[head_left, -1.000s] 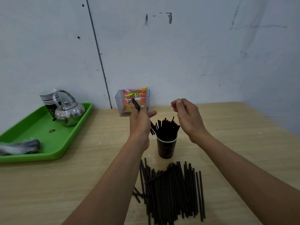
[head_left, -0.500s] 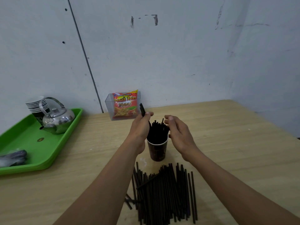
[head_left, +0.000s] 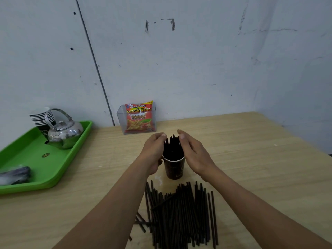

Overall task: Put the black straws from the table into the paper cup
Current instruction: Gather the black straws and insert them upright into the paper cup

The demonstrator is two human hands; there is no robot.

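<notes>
A dark paper cup (head_left: 175,169) stands on the wooden table (head_left: 251,159), packed with upright black straws (head_left: 172,147). My left hand (head_left: 154,152) and my right hand (head_left: 195,153) flank that bundle, fingers fairly straight and pressing on its two sides above the rim. My left thumb lies by the cup's wall. No separate straw shows in either hand. A loose pile of several black straws (head_left: 181,216) lies flat on the table just in front of the cup, between my forearms.
A green tray (head_left: 36,164) at the left holds a steel kettle (head_left: 64,133), a stack of paper cups (head_left: 41,117) and a grey wrapped bundle (head_left: 14,175). A clear box with a snack packet (head_left: 139,117) stands against the wall behind the cup.
My left hand has lowered the straws it held into the cup and released them. Both hands have closed in on the bundle's sides. The camera has tilted down a little.
</notes>
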